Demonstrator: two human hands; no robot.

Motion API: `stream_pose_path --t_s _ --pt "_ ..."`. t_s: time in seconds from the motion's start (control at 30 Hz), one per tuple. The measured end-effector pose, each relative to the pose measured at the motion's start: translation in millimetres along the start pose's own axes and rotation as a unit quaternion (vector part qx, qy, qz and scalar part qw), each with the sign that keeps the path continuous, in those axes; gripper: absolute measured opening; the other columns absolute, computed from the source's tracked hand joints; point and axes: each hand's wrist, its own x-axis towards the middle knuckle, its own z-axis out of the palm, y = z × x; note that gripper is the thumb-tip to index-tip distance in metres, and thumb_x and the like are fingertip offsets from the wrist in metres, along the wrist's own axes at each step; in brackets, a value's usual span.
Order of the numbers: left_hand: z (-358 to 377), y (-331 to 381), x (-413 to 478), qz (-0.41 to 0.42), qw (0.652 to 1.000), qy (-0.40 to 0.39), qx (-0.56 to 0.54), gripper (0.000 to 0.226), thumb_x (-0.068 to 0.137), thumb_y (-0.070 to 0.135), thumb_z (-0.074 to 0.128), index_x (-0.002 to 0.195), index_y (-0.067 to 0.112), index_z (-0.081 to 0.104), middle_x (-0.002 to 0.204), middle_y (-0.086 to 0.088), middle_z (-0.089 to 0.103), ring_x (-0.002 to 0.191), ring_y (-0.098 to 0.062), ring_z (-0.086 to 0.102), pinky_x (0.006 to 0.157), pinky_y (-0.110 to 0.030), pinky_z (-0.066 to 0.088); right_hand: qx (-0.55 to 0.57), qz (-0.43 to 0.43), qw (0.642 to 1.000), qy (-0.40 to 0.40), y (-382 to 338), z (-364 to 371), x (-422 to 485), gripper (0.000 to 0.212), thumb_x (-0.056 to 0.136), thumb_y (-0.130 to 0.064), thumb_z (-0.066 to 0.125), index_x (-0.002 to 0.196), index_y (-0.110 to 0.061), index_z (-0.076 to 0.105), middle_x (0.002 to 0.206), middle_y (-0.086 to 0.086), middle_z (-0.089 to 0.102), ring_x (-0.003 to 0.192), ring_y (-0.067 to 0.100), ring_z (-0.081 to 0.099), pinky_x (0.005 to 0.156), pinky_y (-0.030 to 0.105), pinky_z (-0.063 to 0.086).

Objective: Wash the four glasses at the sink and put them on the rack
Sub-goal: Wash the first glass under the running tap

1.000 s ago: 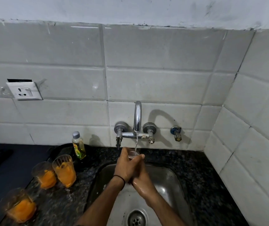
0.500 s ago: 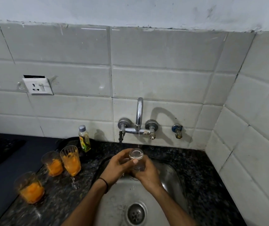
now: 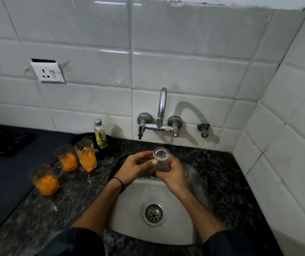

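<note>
Head view: left hand (image 3: 135,169) and right hand (image 3: 173,179) still clasp glass (image 3: 161,159), lowered from tap (image 3: 161,108).

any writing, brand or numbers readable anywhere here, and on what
No text can be quoted from this view.
Bottle by the tap: it has a yellow, green and red label, too blurred to read.
Socket plate on the wall: no lettering visible.
Clear glass and the three orange-smeared glasses: no print visible.
</note>
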Motion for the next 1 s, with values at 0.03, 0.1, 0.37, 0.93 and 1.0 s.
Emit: stream_pose_path --t_s 0.03,0.1,0.37,0.93,1.0 --pt "-2 -3 -3 -0.007 1.000 0.002 0.004 0.027 0.090 0.011 0.069 0.117 0.014 0.070 0.109 -0.001 0.076 0.104 -0.012 0.070 0.086 -0.023 0.055 0.001 0.006 1.000 0.017 1 2 -5 0.050 0.054 -0.043 0.087 0.098 -0.051 0.063 0.105 -0.010 0.068 0.097 0.005 0.067 0.090 0.043 0.057" --pt "-7 -10 -6 -0.018 1.000 0.002 0.010 0.026 0.092 0.010 0.067 0.118 0.009 0.071 0.111 -0.003 0.075 0.103 -0.014 0.070 0.089 -0.025 0.055 0.017 0.004 0.999 0.048 5 8 -11 0.053 0.051 -0.051 0.086 0.098 -0.054 0.061 0.102 -0.011 0.070 0.097 0.006 0.068 0.091 0.047 0.055" --pt "-22 -19 -12 -0.075 0.993 -0.002 0.096 0.025 0.095 0.020 0.065 0.119 0.022 0.071 0.109 0.003 0.075 0.101 -0.012 0.068 0.075 -0.027 0.051 0.059 0.016 0.998 0.027 15 32 -14 0.071 0.050 -0.066 0.087 0.112 -0.040 0.063 0.103 -0.015 0.074 0.100 0.008 0.070 0.097 0.054 0.051" --pt "-232 32 -43 0.002 0.986 0.165 0.029 0.018 0.097 0.002 0.056 0.107 0.004 0.072 0.099 -0.013 0.075 0.074 -0.008 0.064 0.059 -0.017 0.049 0.307 0.166 0.931 -0.105 -162 192 14 0.033 0.089 -0.043 0.068 0.102 -0.013 0.072 0.086 0.016 0.070 0.066 0.015 0.062 0.061 0.027 0.044" --pt "-286 46 -59 0.015 0.977 0.211 0.020 0.019 0.097 0.001 0.055 0.106 0.003 0.072 0.097 -0.010 0.076 0.074 -0.009 0.065 0.062 -0.017 0.050 0.331 0.193 0.912 -0.149 -199 244 21 0.045 0.089 -0.048 0.063 0.116 -0.013 0.070 0.098 0.017 0.076 0.074 0.017 0.070 0.065 0.028 0.049"
